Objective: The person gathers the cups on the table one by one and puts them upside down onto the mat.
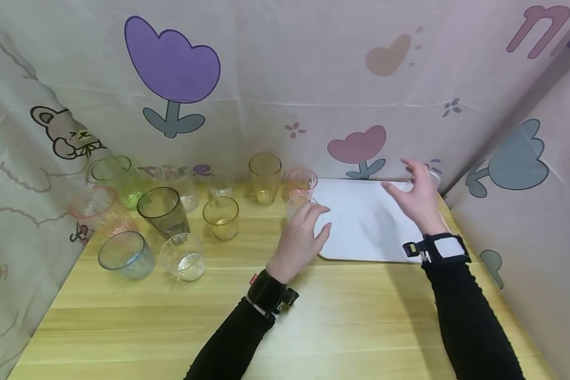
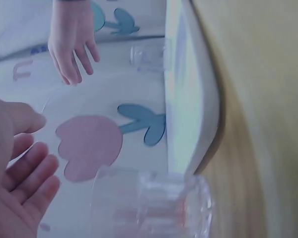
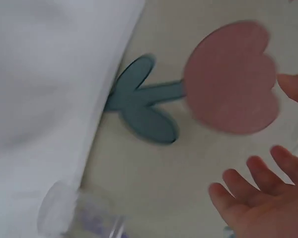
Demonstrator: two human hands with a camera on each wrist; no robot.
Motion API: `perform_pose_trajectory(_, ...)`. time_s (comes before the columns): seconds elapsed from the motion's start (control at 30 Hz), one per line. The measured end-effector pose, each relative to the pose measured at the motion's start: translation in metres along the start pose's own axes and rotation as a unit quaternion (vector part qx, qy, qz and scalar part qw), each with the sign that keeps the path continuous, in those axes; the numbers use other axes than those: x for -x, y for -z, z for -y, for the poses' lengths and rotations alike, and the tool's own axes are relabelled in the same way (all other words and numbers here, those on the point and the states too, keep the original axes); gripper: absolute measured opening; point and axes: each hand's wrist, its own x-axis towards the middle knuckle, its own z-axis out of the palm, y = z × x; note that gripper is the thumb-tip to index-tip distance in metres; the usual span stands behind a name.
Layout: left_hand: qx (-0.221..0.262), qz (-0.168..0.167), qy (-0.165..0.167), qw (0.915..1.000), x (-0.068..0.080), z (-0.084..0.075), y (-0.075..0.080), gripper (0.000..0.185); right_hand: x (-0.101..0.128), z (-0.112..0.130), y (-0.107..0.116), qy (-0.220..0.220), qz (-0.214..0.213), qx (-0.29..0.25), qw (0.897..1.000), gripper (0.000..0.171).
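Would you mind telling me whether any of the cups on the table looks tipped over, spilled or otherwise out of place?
Nothing stands out. The cups on the left of the wooden table all stand upright and no spill shows. A clear cup stands by the left hand; the right hand hovers over the white board.

Twelve plastic cups (image 1: 163,210), one white board (image 1: 368,221), two hands (image 1: 298,240)

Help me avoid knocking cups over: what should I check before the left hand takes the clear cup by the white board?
1. Left hand empty, fingers relaxed: ok.
2. Clear cup upright at the edge of the board: ok.
3. Grip on it: not ok, left wrist view shows a gap.
4. Room behind: not ok, pink cup stands close.
5. Right hand away, open over the board: ok.
6. Cup empty: cannot tell.
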Motion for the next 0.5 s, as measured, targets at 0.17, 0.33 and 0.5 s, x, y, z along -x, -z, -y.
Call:
perform_pose_trajectory(0.17,0.018,-0.068,0.032,0.9970,-0.006,0.015,0.009,0.047,0.022,0.027,-0.025,0.053,0.043,-0.028,0.997,0.066)
perform_pose_trajectory(0.33,0.049,-0.058,0.125,0.9892,-0.006,0.031,0.011,0.073,0.042,0.039,-0.054,0.078,0.120,-0.033,0.989,0.062)
perform_pose_trajectory(0.5,0.064,0.005,0.235,0.9699,0.000,0.040,0.011,0.099,0.059,0.043,-0.079,0.063,0.206,-0.007,0.977,0.061)
